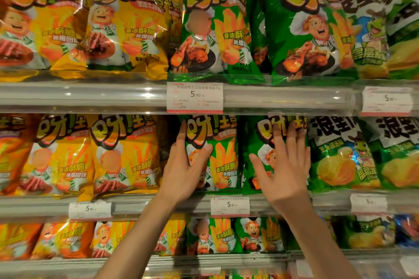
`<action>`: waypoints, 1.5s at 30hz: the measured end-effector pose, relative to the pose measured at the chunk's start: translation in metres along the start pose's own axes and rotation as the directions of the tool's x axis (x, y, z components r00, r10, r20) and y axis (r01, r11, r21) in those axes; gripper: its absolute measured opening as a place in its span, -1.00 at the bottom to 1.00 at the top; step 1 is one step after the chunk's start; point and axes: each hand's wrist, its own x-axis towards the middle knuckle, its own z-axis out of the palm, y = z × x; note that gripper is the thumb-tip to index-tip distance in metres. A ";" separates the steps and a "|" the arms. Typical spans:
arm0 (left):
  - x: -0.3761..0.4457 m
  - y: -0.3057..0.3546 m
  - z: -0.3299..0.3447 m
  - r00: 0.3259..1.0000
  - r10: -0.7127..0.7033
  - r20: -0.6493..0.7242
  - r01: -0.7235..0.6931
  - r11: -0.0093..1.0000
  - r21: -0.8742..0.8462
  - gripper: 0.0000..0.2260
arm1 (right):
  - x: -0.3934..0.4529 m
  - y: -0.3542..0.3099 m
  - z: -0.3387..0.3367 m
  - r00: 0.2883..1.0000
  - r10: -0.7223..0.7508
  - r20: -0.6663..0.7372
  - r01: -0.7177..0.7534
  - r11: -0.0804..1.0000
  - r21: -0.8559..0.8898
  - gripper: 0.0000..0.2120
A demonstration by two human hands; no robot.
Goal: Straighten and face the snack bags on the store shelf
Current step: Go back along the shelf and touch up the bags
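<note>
Both hands work the middle shelf (267, 205), on its two green bags, which stand side by side between the yellow bags (122, 154) to the left and the white-and-green chip bags (340, 154) to the right.

The left hand (181, 172) holds the left green bag (217, 154) by its left edge: the thumb lies across the front panel, and the fingers reach up along the side and partly behind it, curled round the edge. The right hand (283, 165) lies flat on the right green bag (258, 154), fingers straight and slightly spread, fingertips near the top seal, thumb out to the left.

Procedure, as judged from this position:
1. Draw the left green bag forward until its base meets the front lip of the shelf.
2. Rotate it so the printed panel is square to the aisle.
3. With the flat hand, press only lightly; the contents are likely brittle.
4. Stand the right green bag upright, its side touching its neighbour.
5. Check both bags sit above the price tag (230, 206) on the shelf edge.
</note>
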 end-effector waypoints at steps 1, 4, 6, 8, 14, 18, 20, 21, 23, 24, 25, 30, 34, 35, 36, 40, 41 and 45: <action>-0.001 0.000 -0.003 1.000 0.005 0.012 -0.005 1.000 0.001 -0.25 | -0.002 -0.002 -0.005 1.000 0.027 0.007 -0.028 0.998 0.052 -0.23; -0.008 -0.001 -0.018 1.000 0.008 0.020 -0.009 1.000 0.010 -0.26 | -0.015 -0.010 -0.016 0.996 0.065 -0.055 -0.050 0.971 0.235 -0.33; -0.017 -0.004 -0.031 0.999 0.013 0.033 -0.012 1.000 -0.009 -0.29 | -0.027 -0.020 -0.023 0.991 0.047 -0.121 -0.013 0.963 0.270 -0.47; -0.028 -0.005 -0.043 0.998 0.022 0.051 -0.019 0.998 -0.053 -0.36 | -0.039 -0.027 -0.030 0.994 0.098 -0.057 -0.076 0.949 0.307 -0.51; -0.063 -0.019 -0.084 0.991 -0.013 0.133 0.032 0.990 -0.139 -0.60 | -0.085 -0.061 -0.033 0.918 0.270 0.292 -0.395 0.705 0.589 -0.48; -0.087 -0.032 -0.107 0.989 -0.093 0.113 0.114 0.974 -0.194 -0.71 | -0.112 -0.078 -0.028 0.814 0.307 0.492 -0.577 0.516 0.633 -0.58; -0.095 -0.035 -0.114 0.990 -0.121 0.075 0.132 0.975 -0.177 -0.76 | -0.119 -0.081 -0.024 0.801 0.306 0.515 -0.597 0.484 0.640 -0.69; -0.098 -0.037 -0.116 0.989 -0.138 0.054 0.145 0.974 -0.176 -0.78 | -0.121 -0.081 -0.023 0.799 0.304 0.519 -0.599 0.480 0.641 -0.74; -0.105 -0.038 -0.119 0.984 -0.177 0.021 0.178 0.967 -0.182 -0.79 | -0.121 -0.079 -0.024 0.801 0.301 0.518 -0.596 0.485 0.640 -0.79; -0.109 -0.038 -0.121 0.982 -0.189 0.010 0.187 0.966 -0.179 -0.79 | -0.121 -0.079 -0.024 0.804 0.292 0.519 -0.592 0.487 0.643 -0.81; -0.113 -0.039 -0.123 0.980 -0.197 0.000 0.194 0.966 -0.172 -0.78 | -0.121 -0.078 -0.023 0.805 0.281 0.522 -0.588 0.490 0.643 -0.81; -0.125 -0.040 -0.141 0.966 -0.241 -0.092 0.222 0.959 -0.178 -0.73 | -0.122 -0.082 -0.014 0.800 0.249 0.545 -0.593 0.465 0.657 -0.71; -0.124 -0.041 -0.160 0.958 -0.245 -0.149 0.214 0.957 -0.196 -0.67 | -0.116 -0.091 -0.011 0.805 0.231 0.547 -0.581 0.493 0.647 -0.82; -0.121 -0.043 -0.164 0.956 -0.238 -0.170 0.204 0.959 -0.195 -0.68 | -0.112 -0.094 -0.012 0.811 0.225 0.539 -0.570 0.509 0.645 -0.82; -0.115 -0.044 -0.167 0.954 -0.230 -0.191 0.192 0.961 -0.198 -0.70 | -0.108 -0.099 -0.013 0.819 0.217 0.531 -0.556 0.530 0.640 -0.83; -0.085 -0.052 -0.176 0.958 -0.172 -0.230 0.131 0.975 -0.181 -0.68 | -0.086 -0.126 -0.014 0.837 0.154 0.526 -0.510 0.569 0.645 -0.86; -0.076 -0.053 -0.177 0.962 -0.140 -0.235 0.105 0.982 -0.154 -0.63 | -0.079 -0.137 -0.012 0.846 0.143 0.513 -0.500 0.549 0.670 -0.86; -0.047 -0.057 -0.175 0.984 0.015 -0.180 -0.021 0.999 -0.032 -0.48 | -0.045 -0.192 0.014 0.890 0.098 0.446 -0.421 0.556 0.717 -0.76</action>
